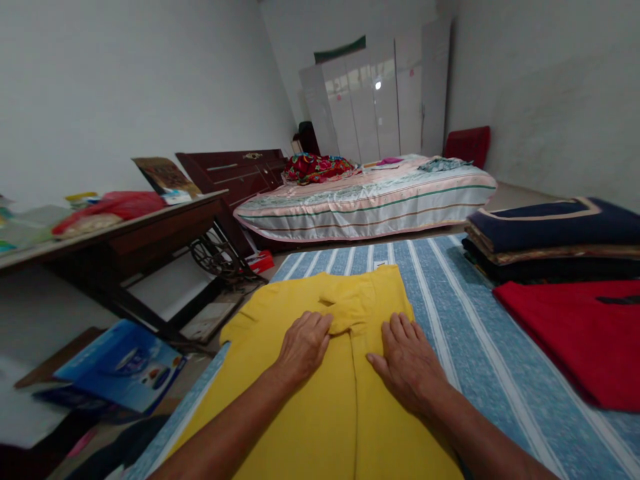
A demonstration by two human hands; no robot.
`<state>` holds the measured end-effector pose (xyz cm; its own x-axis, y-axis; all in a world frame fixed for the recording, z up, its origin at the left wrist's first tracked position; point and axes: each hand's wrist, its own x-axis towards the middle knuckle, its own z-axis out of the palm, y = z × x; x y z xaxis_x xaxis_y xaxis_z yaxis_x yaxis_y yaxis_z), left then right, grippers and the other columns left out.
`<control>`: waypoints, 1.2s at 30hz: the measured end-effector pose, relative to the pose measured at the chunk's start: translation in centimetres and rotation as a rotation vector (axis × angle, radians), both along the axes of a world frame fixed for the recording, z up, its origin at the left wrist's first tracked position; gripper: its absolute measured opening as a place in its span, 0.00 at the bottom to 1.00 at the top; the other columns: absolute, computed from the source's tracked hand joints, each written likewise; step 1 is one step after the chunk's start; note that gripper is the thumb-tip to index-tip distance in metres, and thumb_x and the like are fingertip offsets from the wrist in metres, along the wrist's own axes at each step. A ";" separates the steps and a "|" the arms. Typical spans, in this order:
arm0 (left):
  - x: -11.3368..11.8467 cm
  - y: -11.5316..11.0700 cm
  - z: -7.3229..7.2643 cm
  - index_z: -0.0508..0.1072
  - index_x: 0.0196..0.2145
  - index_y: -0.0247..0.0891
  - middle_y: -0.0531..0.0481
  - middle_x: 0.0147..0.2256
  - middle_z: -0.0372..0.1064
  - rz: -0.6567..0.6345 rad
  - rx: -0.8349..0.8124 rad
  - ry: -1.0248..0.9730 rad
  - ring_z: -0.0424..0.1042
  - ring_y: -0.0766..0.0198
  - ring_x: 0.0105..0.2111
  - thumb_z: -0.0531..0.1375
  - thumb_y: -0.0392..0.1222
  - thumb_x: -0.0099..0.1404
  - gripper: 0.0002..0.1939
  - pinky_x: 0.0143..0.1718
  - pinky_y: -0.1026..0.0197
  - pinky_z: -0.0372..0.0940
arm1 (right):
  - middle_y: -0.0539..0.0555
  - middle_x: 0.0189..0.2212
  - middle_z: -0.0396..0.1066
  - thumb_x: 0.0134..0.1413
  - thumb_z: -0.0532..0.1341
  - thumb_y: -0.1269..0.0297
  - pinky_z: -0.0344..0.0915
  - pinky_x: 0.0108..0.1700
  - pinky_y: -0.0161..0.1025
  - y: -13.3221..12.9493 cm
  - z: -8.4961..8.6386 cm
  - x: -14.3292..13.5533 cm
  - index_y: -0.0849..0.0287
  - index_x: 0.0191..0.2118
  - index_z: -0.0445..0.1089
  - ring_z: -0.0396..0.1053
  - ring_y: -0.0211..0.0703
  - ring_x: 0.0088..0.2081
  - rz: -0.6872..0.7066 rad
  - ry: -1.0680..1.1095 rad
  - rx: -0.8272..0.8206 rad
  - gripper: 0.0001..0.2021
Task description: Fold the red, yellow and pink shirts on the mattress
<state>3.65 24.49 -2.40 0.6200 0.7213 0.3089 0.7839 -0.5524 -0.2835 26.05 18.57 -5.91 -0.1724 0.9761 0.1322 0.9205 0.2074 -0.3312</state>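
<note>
A yellow shirt (300,413) lies spread on a blue and white striped bed cover (480,347), collar end away from me. My left hand (303,345) rests flat on the shirt just left of the collar, fingertips touching the collar's folded edge. My right hand (407,360) lies palm down on the shirt's right half, fingers spread toward the collar. Neither hand grips the cloth.
A red garment (575,333) lies flat at the right, with a stack of folded dark fabrics (550,237) behind it. To the left stand a wooden table (125,240) and a blue box (125,367) on the floor. A second bed (370,197) and white wardrobe (380,100) lie beyond.
</note>
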 end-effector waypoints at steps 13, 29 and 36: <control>1.6 1.2 -0.3 0.68 0.38 0.36 0.45 0.36 0.69 -0.374 0.144 -0.071 0.65 0.61 0.36 0.51 0.35 0.67 0.06 0.38 0.58 0.63 | 0.72 0.61 0.53 0.60 0.48 0.49 0.42 0.61 0.54 0.1 -0.4 0.1 0.74 0.60 0.59 0.47 0.66 0.63 -0.004 -0.015 0.021 0.33; 2.0 1.9 -0.5 0.70 0.36 0.37 0.45 0.39 0.70 -0.422 0.099 -0.017 0.67 0.62 0.39 0.50 0.35 0.68 0.09 0.40 0.58 0.63 | 0.73 0.61 0.53 0.60 0.48 0.49 0.42 0.61 0.54 0.1 -0.4 0.1 0.74 0.59 0.59 0.46 0.65 0.63 -0.003 -0.015 0.029 0.32; 2.3 2.1 -0.5 0.71 0.34 0.36 0.43 0.38 0.69 -0.368 0.099 -0.037 0.66 0.61 0.38 0.49 0.34 0.67 0.11 0.40 0.57 0.63 | 0.73 0.60 0.54 0.59 0.49 0.49 0.41 0.61 0.53 0.3 -0.6 0.1 0.74 0.58 0.60 0.47 0.65 0.62 0.003 -0.021 0.035 0.33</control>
<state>5.99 26.58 -2.95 0.8188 0.4183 0.3932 0.5493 -0.7700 -0.3245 26.19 18.87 -6.51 -0.1780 0.9705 0.1626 0.9267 0.2209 -0.3039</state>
